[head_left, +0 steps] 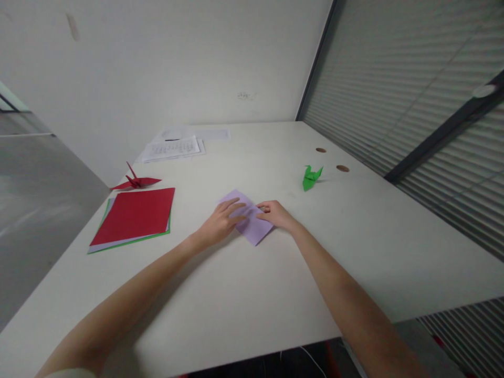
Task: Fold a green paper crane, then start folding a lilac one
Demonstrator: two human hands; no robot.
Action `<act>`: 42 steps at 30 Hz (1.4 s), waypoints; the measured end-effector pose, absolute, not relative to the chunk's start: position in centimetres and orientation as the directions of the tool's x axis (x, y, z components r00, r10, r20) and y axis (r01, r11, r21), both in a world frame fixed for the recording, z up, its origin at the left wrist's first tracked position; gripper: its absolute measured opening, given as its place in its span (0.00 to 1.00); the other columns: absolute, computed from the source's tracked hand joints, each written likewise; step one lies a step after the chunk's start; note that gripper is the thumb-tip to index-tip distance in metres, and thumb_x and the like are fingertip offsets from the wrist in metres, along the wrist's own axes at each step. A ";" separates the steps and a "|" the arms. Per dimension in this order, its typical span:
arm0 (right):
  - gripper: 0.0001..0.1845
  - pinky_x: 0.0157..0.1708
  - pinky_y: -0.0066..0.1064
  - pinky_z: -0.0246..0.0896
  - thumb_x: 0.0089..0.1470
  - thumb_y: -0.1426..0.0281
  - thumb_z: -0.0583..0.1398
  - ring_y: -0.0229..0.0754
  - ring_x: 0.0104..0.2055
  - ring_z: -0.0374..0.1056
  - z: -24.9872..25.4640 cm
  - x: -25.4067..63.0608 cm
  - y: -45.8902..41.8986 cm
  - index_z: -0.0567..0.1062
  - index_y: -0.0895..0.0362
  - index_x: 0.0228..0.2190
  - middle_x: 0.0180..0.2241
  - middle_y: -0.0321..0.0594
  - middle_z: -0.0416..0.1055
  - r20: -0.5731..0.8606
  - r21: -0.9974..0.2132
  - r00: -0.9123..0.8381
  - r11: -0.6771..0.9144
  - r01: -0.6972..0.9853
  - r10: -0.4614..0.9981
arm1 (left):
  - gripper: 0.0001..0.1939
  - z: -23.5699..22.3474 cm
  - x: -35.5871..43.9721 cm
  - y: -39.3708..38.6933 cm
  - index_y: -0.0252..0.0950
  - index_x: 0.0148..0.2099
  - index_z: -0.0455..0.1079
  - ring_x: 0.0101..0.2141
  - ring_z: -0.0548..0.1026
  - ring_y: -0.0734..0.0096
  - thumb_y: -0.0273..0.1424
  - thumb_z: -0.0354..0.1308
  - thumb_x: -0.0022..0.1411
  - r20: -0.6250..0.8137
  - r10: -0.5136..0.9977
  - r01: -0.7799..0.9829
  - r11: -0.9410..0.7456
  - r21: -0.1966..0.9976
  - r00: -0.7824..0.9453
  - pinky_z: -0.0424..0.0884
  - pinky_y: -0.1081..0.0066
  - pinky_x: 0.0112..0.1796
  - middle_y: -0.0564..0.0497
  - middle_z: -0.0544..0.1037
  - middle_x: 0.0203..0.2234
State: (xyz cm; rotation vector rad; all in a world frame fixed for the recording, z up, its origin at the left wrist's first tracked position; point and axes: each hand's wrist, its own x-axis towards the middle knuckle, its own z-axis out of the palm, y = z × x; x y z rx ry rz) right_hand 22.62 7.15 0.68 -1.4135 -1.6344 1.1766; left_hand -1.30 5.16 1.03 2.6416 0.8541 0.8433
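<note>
A sheet of light purple paper (254,229) lies turned like a diamond on the white table (220,294) in front of me. My left hand (223,220) rests on its left side, fingers stretched out across the surface. At the right edge, my right hand (273,214) has its thumb and curled fingers around the paper, gripping it near the corner. Parts of both side edges are hidden under my hands.
To the left sits a stack of coloured sheets with red paper (136,215) on top; a red folded crane (136,182) stands behind it. A green folded crane (311,177) is at right, near two round table holes. Written papers (173,148) lie far back.
</note>
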 end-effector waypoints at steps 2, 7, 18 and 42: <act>0.14 0.27 0.30 0.62 0.41 0.72 0.69 0.38 0.22 0.66 0.8 22.5 6.9 0.81 0.57 0.34 0.20 0.33 0.71 0.001 -0.834 -0.229 0.127 0.536 0.973 | 0.15 1.0 -1.6 4.5 0.42 0.52 0.73 0.61 0.63 0.56 0.26 0.53 0.66 0.395 0.483 0.346 -0.862 0.371 0.781 0.59 0.50 0.59 0.44 0.70 0.58; 0.13 0.50 0.43 0.62 0.47 0.71 0.68 0.47 0.45 0.67 2.0 22.7 4.3 0.81 0.53 0.39 0.43 0.45 0.72 0.343 -0.439 -0.362 0.488 0.755 0.867 | 0.14 0.2 -2.2 3.6 0.36 0.51 0.74 0.53 0.73 0.58 0.32 0.54 0.67 0.352 0.473 0.362 -0.869 0.338 0.808 0.70 0.57 0.53 0.40 0.73 0.54; 0.07 0.44 0.39 0.60 0.55 0.71 0.62 0.45 0.40 0.69 2.2 22.6 -0.6 0.78 0.58 0.36 0.37 0.44 0.76 0.263 -0.076 -0.783 0.821 0.566 0.564 | 0.12 -0.3 -1.7 3.3 0.36 0.45 0.77 0.46 0.77 0.60 0.37 0.59 0.63 0.432 0.529 0.438 -0.848 0.298 0.730 0.72 0.60 0.48 0.43 0.78 0.47; 0.14 0.42 0.36 0.65 0.56 0.60 0.59 0.45 0.39 0.72 1.8 25.6 3.0 0.80 0.56 0.33 0.35 0.41 0.78 0.031 -0.768 -0.511 0.348 0.538 0.859 | 0.22 0.6 -1.4 -0.2 0.31 0.53 0.69 0.53 0.72 0.55 0.42 0.56 0.65 0.332 0.490 0.374 -0.856 0.356 0.806 0.71 0.57 0.53 0.36 0.71 0.53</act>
